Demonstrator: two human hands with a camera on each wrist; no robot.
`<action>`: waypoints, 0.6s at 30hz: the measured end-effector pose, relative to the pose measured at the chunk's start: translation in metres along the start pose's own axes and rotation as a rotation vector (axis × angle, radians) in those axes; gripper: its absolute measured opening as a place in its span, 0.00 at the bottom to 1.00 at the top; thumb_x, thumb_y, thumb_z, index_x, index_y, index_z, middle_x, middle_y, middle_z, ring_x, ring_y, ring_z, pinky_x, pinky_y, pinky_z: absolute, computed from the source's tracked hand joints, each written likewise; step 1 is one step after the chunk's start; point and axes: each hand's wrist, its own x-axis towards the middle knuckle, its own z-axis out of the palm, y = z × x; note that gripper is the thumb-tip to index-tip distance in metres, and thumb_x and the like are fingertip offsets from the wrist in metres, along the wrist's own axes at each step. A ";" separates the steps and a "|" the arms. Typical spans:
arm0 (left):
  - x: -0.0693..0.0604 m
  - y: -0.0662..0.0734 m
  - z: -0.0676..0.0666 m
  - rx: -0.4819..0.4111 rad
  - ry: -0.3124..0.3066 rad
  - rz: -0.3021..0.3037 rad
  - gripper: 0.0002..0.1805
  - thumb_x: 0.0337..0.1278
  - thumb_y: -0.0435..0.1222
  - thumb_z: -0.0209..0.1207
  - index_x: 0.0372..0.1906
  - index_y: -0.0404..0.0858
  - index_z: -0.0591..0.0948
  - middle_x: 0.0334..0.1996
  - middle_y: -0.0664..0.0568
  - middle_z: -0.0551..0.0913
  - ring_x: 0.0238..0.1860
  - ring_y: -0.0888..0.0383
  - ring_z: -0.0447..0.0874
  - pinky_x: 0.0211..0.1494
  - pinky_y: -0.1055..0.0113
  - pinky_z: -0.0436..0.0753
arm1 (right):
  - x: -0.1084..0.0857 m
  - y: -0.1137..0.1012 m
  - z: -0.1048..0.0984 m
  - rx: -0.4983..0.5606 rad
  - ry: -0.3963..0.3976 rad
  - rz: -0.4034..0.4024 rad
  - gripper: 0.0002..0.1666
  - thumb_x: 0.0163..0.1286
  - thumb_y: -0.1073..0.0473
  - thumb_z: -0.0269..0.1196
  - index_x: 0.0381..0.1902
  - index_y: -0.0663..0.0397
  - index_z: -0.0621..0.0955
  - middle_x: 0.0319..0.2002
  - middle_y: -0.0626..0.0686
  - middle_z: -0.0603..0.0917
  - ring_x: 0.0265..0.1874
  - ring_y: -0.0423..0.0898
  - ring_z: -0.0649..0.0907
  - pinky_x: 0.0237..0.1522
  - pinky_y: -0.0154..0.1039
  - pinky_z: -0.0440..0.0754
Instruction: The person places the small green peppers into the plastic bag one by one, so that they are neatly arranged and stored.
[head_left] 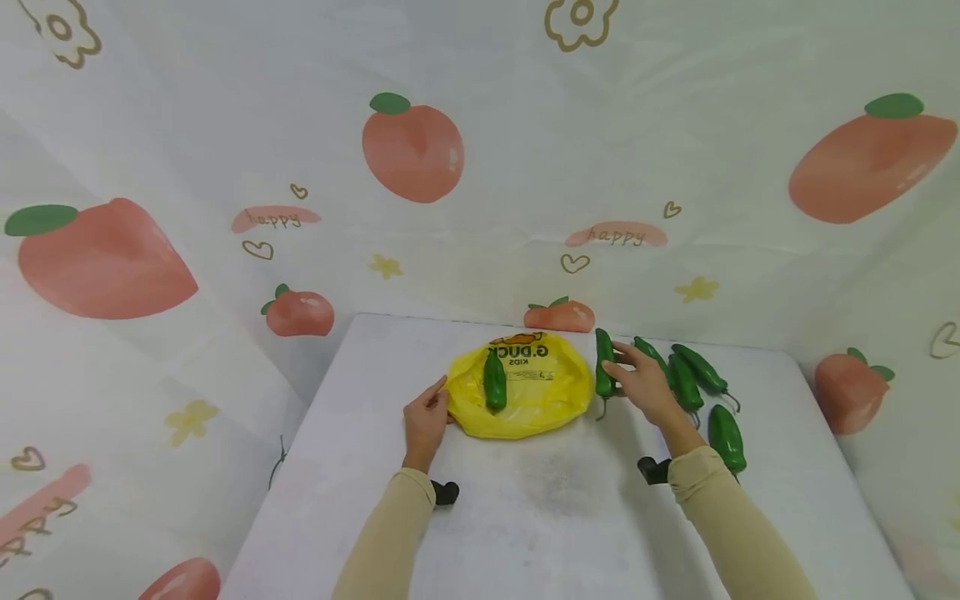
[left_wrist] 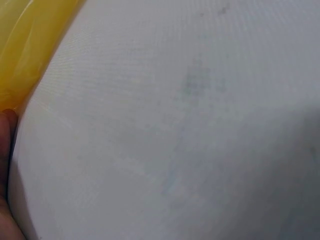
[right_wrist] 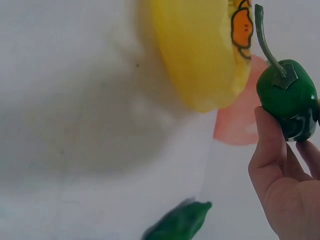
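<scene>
A yellow plastic bag [head_left: 480, 422] with printed lettering lies spread open on the white table, and one green pepper [head_left: 495, 382] is inside it. My left hand [head_left: 427, 421] pinches the bag's left rim; in the left wrist view only a strip of that hand [left_wrist: 6, 165] shows beside the yellow plastic [left_wrist: 30, 45]. Just right of the bag, my right hand [head_left: 643, 382] grips another green pepper [head_left: 604, 367] with its stem pointing toward me. The right wrist view shows this pepper [right_wrist: 287, 92] between thumb and fingers, raised off the table.
Several more green peppers [head_left: 684, 382] lie on the table's right side, one [head_left: 726, 439] closer to me. Black pieces of the wrist gear [head_left: 446, 493] show by both sleeves. A white cloth wall [head_left: 480, 250] printed with fruit rises behind the table's far edge.
</scene>
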 end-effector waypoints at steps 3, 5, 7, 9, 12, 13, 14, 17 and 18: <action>-0.001 0.001 0.002 -0.002 0.000 -0.002 0.17 0.69 0.40 0.60 0.59 0.52 0.86 0.36 0.44 0.91 0.19 0.59 0.81 0.24 0.71 0.83 | 0.000 -0.006 0.003 0.037 -0.008 -0.010 0.38 0.78 0.49 0.57 0.80 0.54 0.61 0.73 0.68 0.69 0.52 0.57 0.85 0.45 0.41 0.90; -0.001 0.002 0.003 0.002 0.001 -0.010 0.17 0.69 0.40 0.60 0.59 0.53 0.86 0.36 0.44 0.91 0.19 0.59 0.80 0.23 0.71 0.82 | -0.002 -0.011 0.005 0.047 -0.015 -0.016 0.38 0.78 0.49 0.58 0.80 0.53 0.61 0.72 0.68 0.70 0.52 0.58 0.85 0.45 0.42 0.90; -0.002 0.002 0.003 0.004 0.002 -0.015 0.17 0.69 0.40 0.60 0.59 0.53 0.86 0.35 0.45 0.91 0.19 0.59 0.80 0.23 0.71 0.82 | -0.002 -0.016 0.008 0.051 -0.023 -0.021 0.38 0.78 0.49 0.58 0.80 0.52 0.61 0.72 0.68 0.70 0.54 0.60 0.84 0.46 0.44 0.90; -0.002 0.002 0.004 0.006 0.002 -0.017 0.16 0.69 0.40 0.60 0.59 0.54 0.86 0.35 0.46 0.91 0.19 0.59 0.79 0.23 0.71 0.81 | -0.003 -0.019 0.010 0.051 -0.032 -0.023 0.38 0.78 0.49 0.58 0.80 0.51 0.61 0.73 0.67 0.70 0.56 0.62 0.83 0.48 0.46 0.90; -0.002 0.003 0.004 0.008 -0.004 -0.025 0.17 0.70 0.40 0.60 0.60 0.53 0.86 0.36 0.46 0.91 0.19 0.60 0.80 0.23 0.71 0.82 | -0.003 -0.024 0.012 0.052 -0.042 -0.027 0.39 0.77 0.49 0.59 0.80 0.50 0.61 0.73 0.66 0.70 0.57 0.62 0.83 0.50 0.48 0.89; -0.003 0.004 0.003 0.008 -0.006 -0.031 0.17 0.70 0.40 0.60 0.60 0.53 0.86 0.36 0.46 0.91 0.19 0.60 0.80 0.24 0.71 0.82 | -0.003 -0.026 0.013 0.054 -0.045 -0.029 0.39 0.77 0.49 0.59 0.80 0.50 0.61 0.73 0.66 0.70 0.57 0.62 0.83 0.50 0.48 0.89; -0.003 0.004 0.003 0.009 -0.008 -0.036 0.17 0.70 0.40 0.60 0.60 0.53 0.85 0.36 0.46 0.91 0.19 0.61 0.80 0.24 0.71 0.82 | -0.003 -0.028 0.014 0.054 -0.046 -0.031 0.39 0.77 0.49 0.59 0.80 0.49 0.61 0.73 0.66 0.70 0.56 0.62 0.83 0.50 0.47 0.89; -0.002 0.008 0.001 0.010 -0.009 -0.036 0.17 0.70 0.40 0.60 0.60 0.52 0.85 0.36 0.45 0.91 0.19 0.60 0.80 0.24 0.71 0.82 | -0.004 -0.036 0.017 0.062 -0.052 -0.041 0.38 0.77 0.49 0.60 0.80 0.47 0.62 0.73 0.64 0.71 0.55 0.60 0.83 0.49 0.46 0.90; -0.002 0.009 0.000 0.009 -0.006 -0.033 0.17 0.70 0.39 0.60 0.60 0.52 0.85 0.35 0.45 0.91 0.19 0.60 0.80 0.24 0.71 0.82 | -0.004 -0.039 0.019 0.065 -0.054 -0.045 0.38 0.77 0.49 0.60 0.80 0.47 0.62 0.73 0.64 0.71 0.54 0.60 0.83 0.48 0.45 0.90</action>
